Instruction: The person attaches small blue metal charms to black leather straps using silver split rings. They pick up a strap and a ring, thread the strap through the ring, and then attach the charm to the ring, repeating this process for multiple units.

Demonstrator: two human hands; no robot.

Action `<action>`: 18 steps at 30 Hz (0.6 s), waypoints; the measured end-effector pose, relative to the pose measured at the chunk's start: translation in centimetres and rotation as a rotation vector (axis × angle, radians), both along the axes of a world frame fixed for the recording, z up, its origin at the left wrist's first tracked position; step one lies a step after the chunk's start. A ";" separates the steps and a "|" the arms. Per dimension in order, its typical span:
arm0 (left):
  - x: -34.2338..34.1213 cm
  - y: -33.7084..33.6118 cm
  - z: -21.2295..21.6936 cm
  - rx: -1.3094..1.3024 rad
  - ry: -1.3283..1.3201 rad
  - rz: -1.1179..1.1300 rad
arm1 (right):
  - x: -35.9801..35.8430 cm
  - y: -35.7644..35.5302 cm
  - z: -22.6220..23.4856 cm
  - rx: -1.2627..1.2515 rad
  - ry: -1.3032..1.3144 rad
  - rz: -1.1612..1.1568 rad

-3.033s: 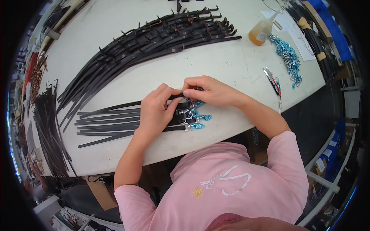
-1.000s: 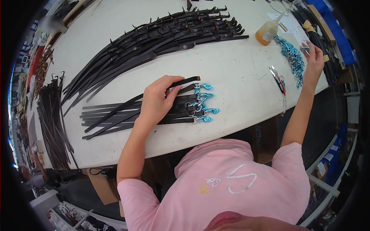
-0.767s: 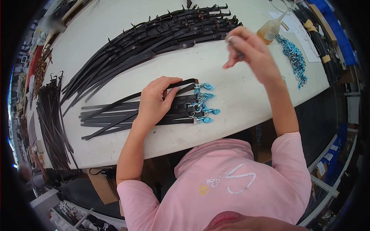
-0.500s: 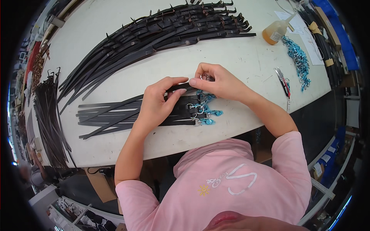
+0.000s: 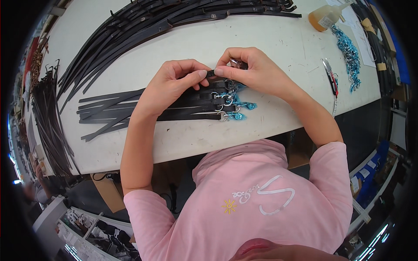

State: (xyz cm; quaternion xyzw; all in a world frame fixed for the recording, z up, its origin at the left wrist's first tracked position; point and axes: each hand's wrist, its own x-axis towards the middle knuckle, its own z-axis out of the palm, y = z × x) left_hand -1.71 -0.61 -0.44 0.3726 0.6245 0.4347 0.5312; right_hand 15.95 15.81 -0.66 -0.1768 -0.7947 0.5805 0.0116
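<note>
My left hand [image 5: 180, 80] pinches a black strap [image 5: 210, 73] between thumb and fingertips. Right beside it, my right hand [image 5: 244, 67] grips the same strap near its end, with silvery metal hardware [image 5: 237, 64] showing under the curled fingers. Only a short piece of the strap shows between the two thumbs. Beneath my hands lies a row of flat black straps [image 5: 187, 116]. At their right ends are metal rings and clips [image 5: 224, 115], partly wrapped in blue plastic film [image 5: 237, 116].
A bundle of black straps [image 5: 143, 32] with upturned ends lies across the far side of the white table [image 5: 270, 126]. More straps [image 5: 48, 117] hang over the left edge. At right are an amber bottle [image 5: 322, 18], blue-wrapped chain [image 5: 348, 56] and red-and-black snips [image 5: 331, 78].
My left hand has moved right along the strap, so its fingertips now meet close to my right hand. The whole view has shifted, with the table appearing higher.
</note>
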 end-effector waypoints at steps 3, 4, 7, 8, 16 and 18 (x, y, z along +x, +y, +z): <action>0.1 0.1 0.2 0.006 0.001 -0.014 | 0.0 0.0 -0.5 0.021 0.005 0.009; 0.0 0.2 0.3 0.007 0.002 -0.022 | 0.0 0.0 -0.9 0.029 0.025 0.010; -0.1 0.2 0.0 0.008 0.004 -0.032 | -0.1 0.0 -1.3 0.037 0.020 0.007; -0.1 0.3 0.0 0.004 0.009 -0.026 | -0.1 0.1 -1.3 0.034 0.017 0.010; -0.1 0.3 -0.5 0.015 0.035 -0.030 | -0.2 0.0 -1.3 0.056 0.001 0.022; -0.1 0.4 -0.9 0.022 0.035 -0.020 | -0.2 0.0 -1.3 0.078 -0.004 0.029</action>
